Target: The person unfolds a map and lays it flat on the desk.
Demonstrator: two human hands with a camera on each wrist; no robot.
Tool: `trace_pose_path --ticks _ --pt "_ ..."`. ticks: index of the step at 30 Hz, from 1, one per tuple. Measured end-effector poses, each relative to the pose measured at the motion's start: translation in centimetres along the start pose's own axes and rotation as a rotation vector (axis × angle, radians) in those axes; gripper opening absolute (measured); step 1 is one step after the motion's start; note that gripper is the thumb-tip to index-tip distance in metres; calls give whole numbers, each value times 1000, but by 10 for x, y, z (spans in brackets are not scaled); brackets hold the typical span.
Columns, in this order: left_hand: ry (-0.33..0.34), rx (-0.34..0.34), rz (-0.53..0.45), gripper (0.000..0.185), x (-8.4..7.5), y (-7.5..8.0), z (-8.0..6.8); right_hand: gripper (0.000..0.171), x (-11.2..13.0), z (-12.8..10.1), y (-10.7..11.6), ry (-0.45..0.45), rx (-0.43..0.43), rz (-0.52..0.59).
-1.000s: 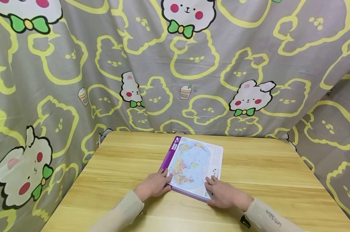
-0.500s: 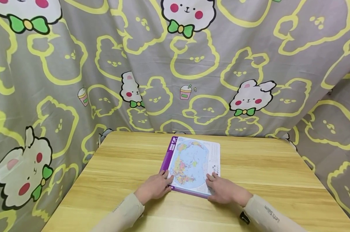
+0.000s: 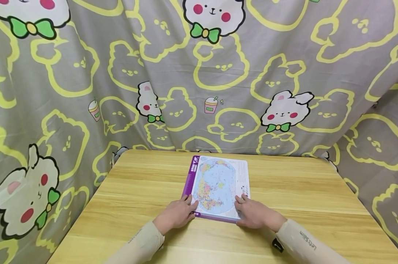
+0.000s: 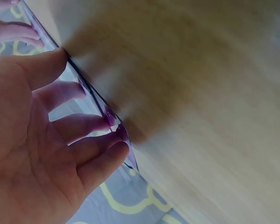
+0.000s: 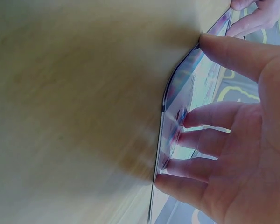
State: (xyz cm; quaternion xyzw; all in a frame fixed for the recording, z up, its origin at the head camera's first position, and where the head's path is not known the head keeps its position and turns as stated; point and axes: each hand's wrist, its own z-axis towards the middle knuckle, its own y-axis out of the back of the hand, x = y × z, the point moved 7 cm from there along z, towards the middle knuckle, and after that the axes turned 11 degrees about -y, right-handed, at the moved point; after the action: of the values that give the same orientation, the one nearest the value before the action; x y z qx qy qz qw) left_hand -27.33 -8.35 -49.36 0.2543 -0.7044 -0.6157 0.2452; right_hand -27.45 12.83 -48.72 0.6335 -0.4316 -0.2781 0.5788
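Note:
A flat world-map board (image 3: 217,183) with a purple left strip lies on the wooden table (image 3: 301,190). My left hand (image 3: 185,209) rests on its near left corner, fingers laid fairly straight on top and thumb against the near edge. My right hand (image 3: 246,211) does the same at the near right corner. In the left wrist view the left hand (image 4: 46,135) touches the board's thin edge (image 4: 91,91). From the right wrist, the right hand (image 5: 238,154) has its fingers on the glossy board (image 5: 186,93).
A grey cartoon-print curtain (image 3: 199,73) hangs behind the table and wraps both sides. The table's left edge (image 3: 87,205) and right edge (image 3: 367,209) drop off beside the curtain. Bare wood lies left and right of the board.
The board has turned counterclockwise under both hands, so its near edge now runs almost parallel to the table front. My right hand moved slightly away from me with its corner.

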Motion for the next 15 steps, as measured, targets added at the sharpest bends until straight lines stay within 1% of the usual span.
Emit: trace_pose_path --ticks 9,15 --pt "13 1 -17 48 -2 4 -1 62 -3 3 0 -15 -8 8" --pt "13 -1 -10 48 -3 4 -2 62 -3 4 -1 -17 -12 12"
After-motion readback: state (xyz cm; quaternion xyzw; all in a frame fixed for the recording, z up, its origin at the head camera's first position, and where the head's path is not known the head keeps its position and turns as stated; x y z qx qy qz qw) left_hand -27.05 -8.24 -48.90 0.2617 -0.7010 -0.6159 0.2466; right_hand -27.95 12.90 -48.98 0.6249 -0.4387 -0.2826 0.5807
